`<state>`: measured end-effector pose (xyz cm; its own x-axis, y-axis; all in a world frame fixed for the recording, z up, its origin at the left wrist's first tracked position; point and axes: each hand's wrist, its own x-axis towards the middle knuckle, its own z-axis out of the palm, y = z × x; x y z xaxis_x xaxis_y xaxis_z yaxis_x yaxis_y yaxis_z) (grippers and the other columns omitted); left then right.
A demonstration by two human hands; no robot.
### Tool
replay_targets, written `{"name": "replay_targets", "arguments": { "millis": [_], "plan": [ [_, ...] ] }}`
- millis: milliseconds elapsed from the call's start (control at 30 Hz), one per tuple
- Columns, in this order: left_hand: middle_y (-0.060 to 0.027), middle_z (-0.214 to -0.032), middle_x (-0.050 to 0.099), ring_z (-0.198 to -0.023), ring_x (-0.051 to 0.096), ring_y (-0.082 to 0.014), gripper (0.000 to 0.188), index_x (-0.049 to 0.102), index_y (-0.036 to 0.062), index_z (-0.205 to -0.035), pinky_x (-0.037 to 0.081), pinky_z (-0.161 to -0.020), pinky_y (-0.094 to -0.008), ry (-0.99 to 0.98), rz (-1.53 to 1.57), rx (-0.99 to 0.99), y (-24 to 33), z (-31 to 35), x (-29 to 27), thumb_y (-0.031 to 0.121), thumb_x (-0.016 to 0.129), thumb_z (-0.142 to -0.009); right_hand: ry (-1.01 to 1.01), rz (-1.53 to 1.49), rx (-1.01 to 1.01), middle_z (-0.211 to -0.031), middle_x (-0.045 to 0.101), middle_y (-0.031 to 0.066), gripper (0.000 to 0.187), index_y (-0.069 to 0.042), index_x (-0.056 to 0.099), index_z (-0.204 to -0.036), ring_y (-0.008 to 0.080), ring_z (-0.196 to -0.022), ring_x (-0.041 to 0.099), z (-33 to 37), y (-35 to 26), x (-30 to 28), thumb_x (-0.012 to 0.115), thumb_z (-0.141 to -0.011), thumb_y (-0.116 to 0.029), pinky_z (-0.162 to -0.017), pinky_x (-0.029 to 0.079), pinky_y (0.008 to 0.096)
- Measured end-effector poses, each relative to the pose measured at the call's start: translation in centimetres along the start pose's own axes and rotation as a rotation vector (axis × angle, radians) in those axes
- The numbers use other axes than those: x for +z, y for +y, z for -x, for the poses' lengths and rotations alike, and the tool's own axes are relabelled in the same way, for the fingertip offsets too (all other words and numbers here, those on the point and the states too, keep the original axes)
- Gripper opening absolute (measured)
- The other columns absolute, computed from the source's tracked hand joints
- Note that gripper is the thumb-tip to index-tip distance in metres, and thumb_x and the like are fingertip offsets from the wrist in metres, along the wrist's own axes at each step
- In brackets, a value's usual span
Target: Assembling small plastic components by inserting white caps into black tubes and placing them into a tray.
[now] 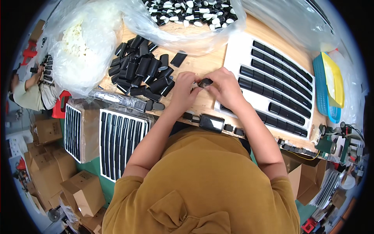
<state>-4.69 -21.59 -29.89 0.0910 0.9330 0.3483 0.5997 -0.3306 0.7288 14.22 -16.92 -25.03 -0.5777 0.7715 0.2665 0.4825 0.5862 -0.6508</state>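
A clear bag of cream-coloured bits point(78, 43) sits just left of the landmark, a loose pile of black pieces point(141, 66) on a wooden bench point(210, 62). Just right of the pile is the person's left hand point(184, 89), fingertips drawn close to a small dark piece point(205, 82); whether they clamp anything, I cannot tell. That piece is right of the pile, pinched between the thumb and fingers of the right hand point(226, 87). Farther right of the pile lies a white board point(233, 54) bearing black rows; farthest right, a blue basket point(321, 85).
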Motion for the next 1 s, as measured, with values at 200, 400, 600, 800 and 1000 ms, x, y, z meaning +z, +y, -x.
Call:
{"name": "replay_targets", "arguments": {
  "millis": [200,400,600,800,1000],
  "plan": [
    [-0.0101,-0.115,0.064,-0.106,0.062,-0.0221,0.034,0.066,0.0041,-0.112,0.049,-0.091,-0.0339,0.050,0.265,-0.250,0.0,0.3,0.0,-0.001,0.075,-0.079,-0.035,0.104,-0.034,-0.092,0.066,0.0064,0.034,-0.009,0.069,-0.101,0.0295,-0.094,0.058,-0.7,-0.2,0.2,0.078,-0.068,-0.001,-0.086,0.045,0.0403],
    [-0.0105,-0.100,0.070,-0.093,0.066,-0.0205,0.016,0.071,0.0002,-0.098,0.052,-0.080,-0.0292,0.123,0.263,0.013,1.5,-1.5,-1.3,-0.005,0.071,-0.083,-0.093,0.196,-0.064,-0.089,0.062,0.0061,0.028,-0.009,0.068,-0.096,0.0286,-0.094,0.056,-1.2,0.1,0.4,0.075,-0.069,-0.005,-0.081,0.042,0.0396],
    [-0.0110,-0.092,0.068,-0.082,0.065,-0.0208,0.012,0.071,0.0002,-0.095,0.049,-0.072,-0.0285,0.206,0.289,0.016,1.9,-1.1,-1.1,-0.005,0.070,-0.084,-0.068,0.271,-0.097,-0.088,0.062,0.0057,0.031,-0.009,0.069,-0.097,0.0281,-0.092,0.057,-1.3,-0.6,0.3,0.076,-0.068,-0.006,-0.081,0.041,0.0400],
    [-0.0101,-0.088,0.067,-0.081,0.064,-0.0211,0.010,0.070,0.0006,-0.094,0.049,-0.072,-0.0278,0.155,0.237,-0.015,2.2,-1.2,-1.2,-0.005,0.070,-0.085,0.025,0.208,-0.068,-0.086,0.063,0.0036,0.030,-0.010,0.069,-0.098,0.0275,-0.090,0.057,-0.6,0.0,0.9,0.077,-0.068,-0.008,-0.081,0.040,0.0397],
    [-0.0085,-0.081,0.068,-0.068,0.062,-0.0148,0.006,0.070,0.0003,-0.092,0.048,-0.061,-0.0278,0.184,0.174,-0.061,1.6,-5.9,-3.0,0.005,0.070,-0.089,0.345,-0.105,0.137,-0.090,0.064,0.0081,0.028,-0.006,0.067,-0.102,0.0216,-0.080,0.062,1.6,0.1,-0.5,0.075,-0.076,-0.002,-0.073,0.050,0.0335]
  ]
}}
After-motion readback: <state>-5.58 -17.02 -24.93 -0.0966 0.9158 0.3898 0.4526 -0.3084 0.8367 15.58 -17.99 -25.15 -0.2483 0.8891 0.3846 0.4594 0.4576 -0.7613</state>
